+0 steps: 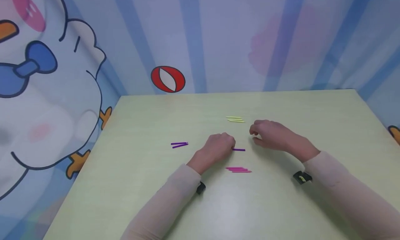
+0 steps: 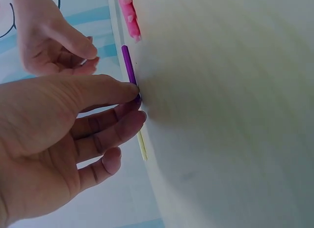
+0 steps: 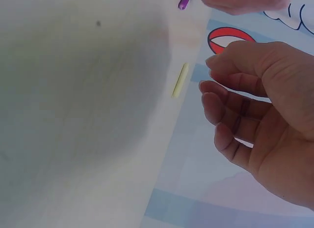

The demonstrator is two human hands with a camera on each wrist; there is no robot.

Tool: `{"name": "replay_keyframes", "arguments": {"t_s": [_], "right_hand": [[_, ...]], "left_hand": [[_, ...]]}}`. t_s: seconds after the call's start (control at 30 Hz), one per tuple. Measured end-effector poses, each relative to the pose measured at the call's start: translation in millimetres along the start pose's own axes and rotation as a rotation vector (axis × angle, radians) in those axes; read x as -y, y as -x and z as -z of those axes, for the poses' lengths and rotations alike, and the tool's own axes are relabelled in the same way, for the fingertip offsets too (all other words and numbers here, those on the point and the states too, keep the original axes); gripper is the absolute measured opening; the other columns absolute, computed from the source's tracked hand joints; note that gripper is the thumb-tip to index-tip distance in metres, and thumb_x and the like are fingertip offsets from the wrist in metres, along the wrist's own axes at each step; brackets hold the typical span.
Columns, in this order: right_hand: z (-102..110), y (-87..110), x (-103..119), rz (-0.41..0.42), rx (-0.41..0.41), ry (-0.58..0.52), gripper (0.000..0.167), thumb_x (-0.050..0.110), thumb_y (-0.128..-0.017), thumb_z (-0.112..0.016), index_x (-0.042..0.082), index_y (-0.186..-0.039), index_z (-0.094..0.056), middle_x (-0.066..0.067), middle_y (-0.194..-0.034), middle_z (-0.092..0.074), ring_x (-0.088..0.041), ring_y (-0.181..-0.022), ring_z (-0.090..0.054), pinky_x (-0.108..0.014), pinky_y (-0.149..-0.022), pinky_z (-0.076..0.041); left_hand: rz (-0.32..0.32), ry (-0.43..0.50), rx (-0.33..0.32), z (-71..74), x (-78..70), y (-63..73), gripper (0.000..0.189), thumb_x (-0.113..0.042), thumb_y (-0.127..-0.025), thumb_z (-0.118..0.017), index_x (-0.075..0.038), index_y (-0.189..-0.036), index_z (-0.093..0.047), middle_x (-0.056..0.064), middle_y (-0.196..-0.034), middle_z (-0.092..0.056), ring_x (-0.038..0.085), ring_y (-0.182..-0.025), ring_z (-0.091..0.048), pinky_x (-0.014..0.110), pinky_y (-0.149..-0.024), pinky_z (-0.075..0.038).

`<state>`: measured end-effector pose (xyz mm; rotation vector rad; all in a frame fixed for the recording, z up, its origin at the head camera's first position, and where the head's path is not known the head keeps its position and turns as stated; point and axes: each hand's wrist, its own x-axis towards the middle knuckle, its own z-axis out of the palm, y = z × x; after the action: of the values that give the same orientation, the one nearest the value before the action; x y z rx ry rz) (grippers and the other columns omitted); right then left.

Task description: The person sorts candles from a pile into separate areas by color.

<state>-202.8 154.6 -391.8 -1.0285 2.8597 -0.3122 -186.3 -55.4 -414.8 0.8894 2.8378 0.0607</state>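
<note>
My left hand [image 1: 218, 145] pinches one end of a short purple stick [image 1: 239, 150] between thumb and fingers, close over the tabletop. In the left wrist view, most of that purple stick [image 2: 128, 63] sticks out past the thumb. To the right, my right hand [image 1: 272, 134] hovers over the table with its fingers loosely bent and nothing in them. Two more purple sticks [image 1: 179, 145] lie left of the left hand, forming a narrow V. Several pink sticks [image 1: 239, 169] lie side by side on the near side, and a few yellow sticks [image 1: 235, 119] lie farther back.
The sticks lie on a pale yellow-green table [image 1: 140, 177]. Its far edge meets a blue-striped backdrop [image 1: 218, 42] with a printed red and white ball [image 1: 179, 79]. A large cartoon figure is printed at the left. Dark wrist cameras sit under both sleeves.
</note>
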Motion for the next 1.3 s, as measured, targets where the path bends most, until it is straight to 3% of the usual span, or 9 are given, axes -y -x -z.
{"name": "replay_keyframes", "arguments": {"t_s": [0.27, 0.63, 0.93, 1.3], "right_hand": [[-10, 10.8, 11, 0.017, 0.016, 0.010, 0.015, 0.006, -0.086, -0.073, 0.002, -0.101, -0.071, -0.006, -0.092, -0.063, -0.020, -0.081, -0.062, -0.038, -0.075, -0.055], [-20, 23.5, 26, 0.094, -0.033, -0.034, 0.013, 0.005, -0.086, -0.072, 0.003, -0.098, -0.073, -0.005, -0.092, -0.065, -0.020, -0.083, -0.065, -0.036, -0.075, -0.055], [-25, 29.8, 35, 0.112, 0.015, -0.092, 0.015, 0.004, -0.086, -0.072, 0.004, -0.100, -0.073, -0.003, -0.093, -0.065, -0.015, -0.082, -0.063, -0.035, -0.077, -0.055], [-33, 31.9, 46, 0.180, 0.040, -0.114, 0.009, 0.007, -0.087, -0.074, 0.008, -0.095, -0.071, 0.003, -0.087, -0.060, -0.010, -0.075, -0.053, -0.029, -0.071, -0.051]], "left_hand": [[-0.003, 0.008, 0.007, -8.0, 2.6, 0.4, 0.016, -0.010, -0.098, -0.063, -0.012, -0.103, -0.077, 0.001, -0.085, -0.070, 0.013, -0.069, -0.054, 0.023, -0.064, -0.046], [0.006, 0.035, 0.010, -5.4, 3.5, 1.3, 0.016, -0.011, -0.099, -0.063, -0.012, -0.105, -0.078, 0.001, -0.090, -0.071, 0.013, -0.073, -0.055, 0.023, -0.069, -0.049], [-0.014, 0.027, -0.023, -0.4, 2.2, 1.5, 0.017, -0.007, -0.098, -0.060, -0.011, -0.094, -0.077, -0.001, -0.077, -0.062, 0.013, -0.069, -0.048, 0.024, -0.061, -0.044], [-0.025, 0.009, -0.036, -0.3, 1.5, -0.2, 0.019, -0.005, -0.097, -0.059, -0.012, -0.091, -0.076, -0.001, -0.078, -0.063, 0.013, -0.068, -0.047, 0.027, -0.059, -0.045]]}}
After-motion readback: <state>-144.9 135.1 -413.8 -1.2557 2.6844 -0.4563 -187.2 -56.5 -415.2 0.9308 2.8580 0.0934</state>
